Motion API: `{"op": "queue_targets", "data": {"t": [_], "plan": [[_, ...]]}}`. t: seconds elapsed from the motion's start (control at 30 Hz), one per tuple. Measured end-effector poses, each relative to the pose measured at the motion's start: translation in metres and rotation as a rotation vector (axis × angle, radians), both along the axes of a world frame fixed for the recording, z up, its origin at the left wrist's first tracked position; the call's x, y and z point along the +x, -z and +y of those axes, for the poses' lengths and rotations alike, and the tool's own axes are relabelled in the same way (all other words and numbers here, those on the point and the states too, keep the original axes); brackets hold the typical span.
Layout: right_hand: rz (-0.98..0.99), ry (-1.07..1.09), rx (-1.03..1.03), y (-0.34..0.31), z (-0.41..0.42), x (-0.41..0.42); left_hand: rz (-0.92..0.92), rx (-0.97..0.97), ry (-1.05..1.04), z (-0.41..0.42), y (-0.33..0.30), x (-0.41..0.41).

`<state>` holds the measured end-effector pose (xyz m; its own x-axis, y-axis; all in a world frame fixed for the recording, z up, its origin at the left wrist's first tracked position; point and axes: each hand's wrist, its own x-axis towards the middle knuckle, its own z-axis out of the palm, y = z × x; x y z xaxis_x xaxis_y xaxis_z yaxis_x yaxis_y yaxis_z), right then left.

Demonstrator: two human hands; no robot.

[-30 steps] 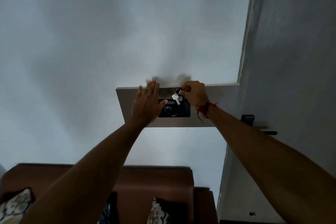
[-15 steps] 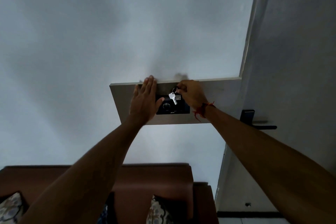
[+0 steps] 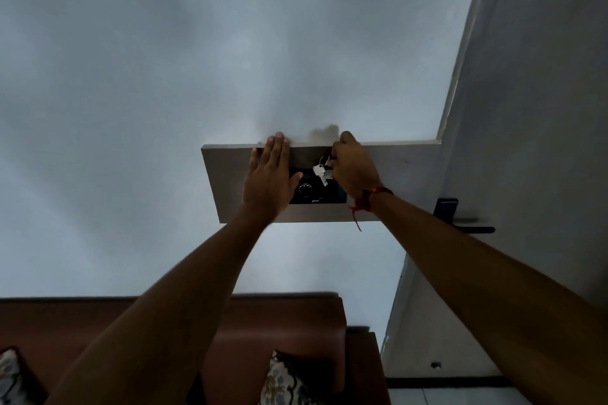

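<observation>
A pale rectangular panel is mounted high on the wall, with a black switch plate and a round dial set into it. My left hand lies flat on the panel with straight fingers reaching its top edge. My right hand is curled near the panel's top and pinches a key ring, from which silver keys hang over the black plate. A red thread is tied round my right wrist.
A grey door with a dark lever handle stands at the right. Below, a brown sofa back runs along the wall, with patterned cushions on it.
Both hands have shifted slightly up the panel. The left fingertips now reach its top edge, and the keys hang lower over the black plate.
</observation>
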<state>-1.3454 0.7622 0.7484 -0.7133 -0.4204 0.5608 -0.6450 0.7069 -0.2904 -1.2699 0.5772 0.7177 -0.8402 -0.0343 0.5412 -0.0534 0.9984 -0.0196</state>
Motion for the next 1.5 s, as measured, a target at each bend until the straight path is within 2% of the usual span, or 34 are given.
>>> {"op": "queue_targets", "data": {"t": [0.13, 0.3, 0.5, 0.63, 0.83, 0.97, 1.17, 1.4, 1.5], "plan": [[0.043, -0.088, -0.083, -0.006, -0.001, 0.008, -0.009, 0.006, -0.001, -0.001, -0.001, 0.001], [0.103, -0.128, 0.138, 0.001, -0.002, 0.011, -0.022, 0.009, 0.006, -0.002, -0.002, 0.002], [0.196, 0.046, 0.135, 0.005, -0.014, 0.013, -0.034, -0.007, 0.005, -0.005, -0.003, -0.001], [0.321, 0.025, 0.193, 0.012, -0.017, 0.024, -0.042, -0.006, 0.013, -0.005, -0.003, 0.0], [0.249, 0.071, 0.132, 0.012, -0.01, 0.023, -0.034, -0.009, 0.023, -0.006, -0.002, 0.0], [0.243, -0.001, 0.125, 0.011, -0.017, 0.022, -0.024, 0.007, 0.036, -0.006, 0.001, -0.001], [0.101, -0.044, 0.009, 0.004, -0.012, 0.004, 0.011, -0.002, 0.029, -0.008, 0.008, -0.003], [-0.123, -0.012, -0.431, 0.023, -0.009, -0.001, 0.06, 0.013, 0.016, -0.007, 0.019, -0.006], [-0.063, 0.045, -0.42, 0.032, -0.011, 0.001, 0.092, 0.02, 0.007, -0.005, 0.025, -0.008]]}}
